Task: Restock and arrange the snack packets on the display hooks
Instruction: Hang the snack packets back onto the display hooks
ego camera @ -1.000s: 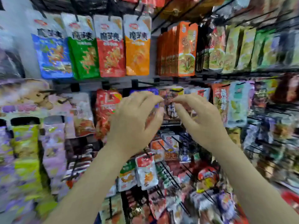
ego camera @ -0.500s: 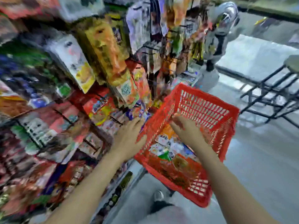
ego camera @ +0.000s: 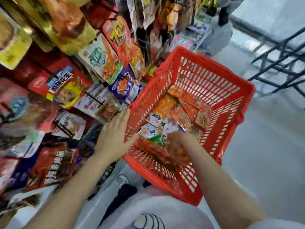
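Note:
A red plastic basket (ego camera: 214, 63) stands on the floor beside the display rack. Several orange and red snack packets (ego camera: 186, 111) and some white ones (ego camera: 156, 119) lie loose in its bottom. My right hand (ego camera: 179, 141) is down inside the basket with its fingers curled into the packets, next to a green-and-white packet (ego camera: 157, 139); its grip is hidden. My left hand (ego camera: 113, 138) lies flat against the outside of the basket's left wall and holds nothing. On the rack at left, packets hang on hooks, among them a white-and-orange one (ego camera: 102, 60) and a blue one (ego camera: 125, 86).
A black metal frame (ego camera: 280, 60) stands on the grey floor at the right. A white stand or figure (ego camera: 221, 35) is beyond the basket at the rack's far end. My shoe (ego camera: 122, 180) is just below the basket's near corner.
My view swung from the hooks down to the basket. Both hands left the hanging packet; the right hand went deeper into the basket, and the left stayed at its left wall.

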Demonstrator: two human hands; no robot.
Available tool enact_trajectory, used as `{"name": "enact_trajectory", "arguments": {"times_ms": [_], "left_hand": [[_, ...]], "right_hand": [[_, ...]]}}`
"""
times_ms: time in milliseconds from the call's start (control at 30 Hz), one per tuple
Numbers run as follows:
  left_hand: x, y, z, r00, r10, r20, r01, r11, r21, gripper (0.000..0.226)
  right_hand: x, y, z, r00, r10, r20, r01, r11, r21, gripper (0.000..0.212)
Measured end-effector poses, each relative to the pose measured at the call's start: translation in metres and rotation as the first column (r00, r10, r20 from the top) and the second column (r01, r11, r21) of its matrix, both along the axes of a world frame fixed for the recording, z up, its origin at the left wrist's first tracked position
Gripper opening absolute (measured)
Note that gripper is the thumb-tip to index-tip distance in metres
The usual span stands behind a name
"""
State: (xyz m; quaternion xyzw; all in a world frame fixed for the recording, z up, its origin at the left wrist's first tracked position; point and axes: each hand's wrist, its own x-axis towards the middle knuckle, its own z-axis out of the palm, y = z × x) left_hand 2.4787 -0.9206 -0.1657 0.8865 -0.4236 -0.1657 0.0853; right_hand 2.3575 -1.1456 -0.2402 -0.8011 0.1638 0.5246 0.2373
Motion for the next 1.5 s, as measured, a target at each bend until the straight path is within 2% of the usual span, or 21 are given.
{"name": "enact_trajectory", "arguments": {"times_ms": [100, 200, 267, 333, 367, 433, 467, 500, 533, 600, 633, 700, 800, 933, 1000, 1100, 1200, 1367, 1400, 1500], "left_hand": [[-0.004, -0.001, -0.003, 1.000, 0.022, 0.018, -0.022, 0.999, 0.023, 0.091], [-0.004, -0.001, -0.003, 1.000, 0.025, 0.000, -0.025, 0.999, 0.034, 0.091], [-0.004, -0.001, -0.002, 1.000, 0.023, -0.015, -0.022, 0.999, 0.039, 0.092], [-0.005, -0.002, -0.001, 1.000, 0.012, -0.017, -0.011, 0.999, 0.040, 0.093], [-0.005, -0.002, 0.000, 1.000, 0.009, -0.021, -0.008, 0.999, 0.041, 0.093], [-0.003, -0.001, -0.001, 0.999, 0.009, -0.045, -0.008, 0.999, 0.033, 0.093], [-0.002, 0.000, -0.001, 0.998, 0.007, -0.068, -0.005, 1.000, 0.023, 0.093], [-0.001, 0.001, -0.002, 0.996, 0.001, -0.092, 0.000, 1.000, 0.010, 0.093], [0.001, 0.002, -0.002, 0.994, -0.006, -0.110, 0.006, 1.000, -0.002, 0.093], [0.003, 0.004, -0.001, 0.993, -0.021, -0.115, 0.019, 1.000, -0.017, 0.091], [0.002, 0.005, 0.000, 0.994, -0.029, -0.107, 0.027, 0.999, -0.019, 0.088], [0.001, 0.009, 0.001, 0.995, -0.042, -0.088, 0.040, 0.999, -0.026, 0.088], [-0.001, 0.017, 0.000, 0.996, -0.052, -0.072, 0.048, 0.998, -0.046, 0.094], [-0.002, 0.027, -0.002, 0.995, -0.054, -0.084, 0.052, 0.998, -0.031, 0.099], [-0.002, 0.030, -0.002, 0.994, -0.048, -0.097, 0.046, 0.999, -0.021, 0.100], [-0.003, 0.032, -0.002, 0.995, -0.041, -0.093, 0.039, 0.999, -0.031, 0.098], [-0.004, 0.031, -0.004, 0.996, -0.031, -0.089, 0.028, 0.999, -0.035, 0.098], [-0.004, 0.032, -0.007, 0.996, -0.040, -0.076, 0.035, 0.998, -0.055, 0.097], [-0.004, 0.032, -0.007, 0.996, -0.038, -0.078, 0.034, 0.998, -0.056, 0.097], [-0.005, 0.032, -0.008, 0.996, -0.037, -0.077, 0.032, 0.998, -0.058, 0.097]], "right_hand": [[-0.004, -0.001, -0.004, 0.997, -0.017, 0.081, 0.020, 0.999, -0.038, 0.049], [-0.007, -0.004, 0.000, 0.977, -0.094, 0.191, 0.095, 0.995, 0.005, 0.044], [-0.010, -0.011, 0.005, 0.932, -0.210, 0.296, 0.206, 0.977, 0.045, 0.036], [-0.014, -0.017, 0.010, 0.796, -0.433, 0.423, 0.405, 0.900, 0.159, 0.027], [-0.015, -0.019, 0.014, 0.691, -0.549, 0.471, 0.494, 0.834, 0.246, 0.027], [-0.019, -0.019, 0.021, 0.461, -0.763, 0.453, 0.648, 0.638, 0.415, 0.021], [-0.021, -0.017, 0.024, 0.398, -0.809, 0.432, 0.682, 0.576, 0.450, 0.021], [-0.022, -0.015, 0.023, 0.377, -0.825, 0.421, 0.700, 0.551, 0.454, 0.022], [-0.021, -0.014, 0.020, 0.419, -0.799, 0.432, 0.702, 0.587, 0.403, 0.023], [-0.017, -0.008, 0.013, 0.706, -0.585, 0.398, 0.572, 0.803, 0.165, 0.022], [-0.015, 0.000, 0.010, 0.810, -0.472, 0.349, 0.480, 0.875, 0.070, 0.029], [-0.010, 0.016, 0.002, 0.889, -0.367, 0.274, 0.372, 0.928, 0.037, 0.050], [-0.007, 0.037, -0.015, 0.879, -0.405, 0.252, 0.397, 0.914, 0.087, 0.066], [-0.003, 0.056, -0.029, 0.876, -0.430, 0.218, 0.407, 0.902, 0.143, 0.067], [-0.005, 0.058, -0.037, 0.843, -0.503, 0.192, 0.470, 0.861, 0.193, 0.062], [-0.008, 0.054, -0.046, 0.775, -0.627, 0.071, 0.577, 0.750, 0.324, 0.056], [-0.007, 0.056, -0.039, 0.780, -0.622, -0.073, 0.590, 0.690, 0.419, 0.071], [-0.006, 0.056, -0.050, 0.804, -0.584, -0.111, 0.569, 0.702, 0.429, 0.113], [-0.007, 0.052, -0.060, 0.813, -0.574, -0.099, 0.557, 0.716, 0.421, 0.113], [-0.004, 0.049, -0.058, 0.836, -0.542, -0.085, 0.522, 0.739, 0.426, 0.089]]}}
